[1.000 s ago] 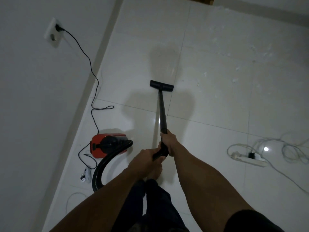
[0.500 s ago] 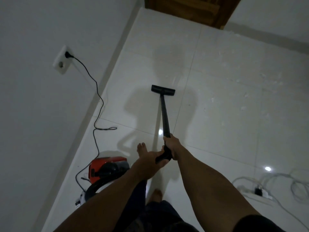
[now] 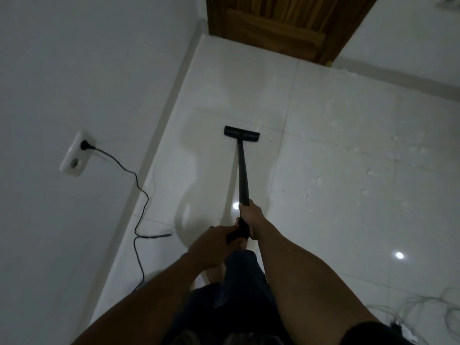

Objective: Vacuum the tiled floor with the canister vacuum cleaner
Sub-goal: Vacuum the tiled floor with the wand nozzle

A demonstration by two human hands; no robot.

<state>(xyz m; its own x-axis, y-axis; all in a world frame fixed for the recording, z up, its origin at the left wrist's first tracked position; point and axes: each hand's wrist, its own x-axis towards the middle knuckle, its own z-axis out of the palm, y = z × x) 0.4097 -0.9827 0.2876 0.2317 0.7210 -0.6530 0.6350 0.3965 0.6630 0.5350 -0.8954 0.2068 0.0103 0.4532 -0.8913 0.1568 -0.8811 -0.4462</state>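
Both hands, right hand [image 3: 249, 217] ahead of left hand [image 3: 211, 242], grip the wand [image 3: 242, 173].

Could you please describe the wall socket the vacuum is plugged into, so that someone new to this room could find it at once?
Start at the wooden door in the far corner and follow the left-hand wall back toward the person. Low on that wall sits a white double socket. It is the only fitting on the wall, and a black plug fills its upper outlet while the lower one is empty.

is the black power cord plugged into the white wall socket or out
Plugged in: the black power cord's plug sits in the upper outlet of the white wall socket; the lower outlet is free.
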